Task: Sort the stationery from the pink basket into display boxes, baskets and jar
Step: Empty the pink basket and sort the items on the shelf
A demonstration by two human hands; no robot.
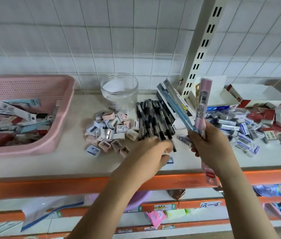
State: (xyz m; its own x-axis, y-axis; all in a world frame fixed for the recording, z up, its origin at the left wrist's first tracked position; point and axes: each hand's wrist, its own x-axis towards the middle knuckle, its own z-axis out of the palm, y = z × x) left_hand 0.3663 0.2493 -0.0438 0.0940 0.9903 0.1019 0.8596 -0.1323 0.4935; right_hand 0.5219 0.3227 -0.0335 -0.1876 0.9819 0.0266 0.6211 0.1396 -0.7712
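Note:
The pink basket (pixel 56 118) stands at the left of the shelf and still holds mixed stationery packs. My right hand (pixel 208 144) grips a pink ruler pack (pixel 202 100) and a blue ruler pack (pixel 179 107), both raised above the shelf. My left hand (pixel 155 152) is curled over the near ends of a pile of black pens (pixel 151 118). A heap of pencil sharpeners (pixel 110 131) lies left of the pens. The clear jar (pixel 119 90) stands empty behind them.
Erasers (pixel 250 128) are spread over the right of the shelf. White and red display boxes (pixel 257 95) stand at the back right, next to a slotted upright (pixel 203 45). The orange shelf edge (pixel 67 185) runs along the front, with lower shelves of goods beneath.

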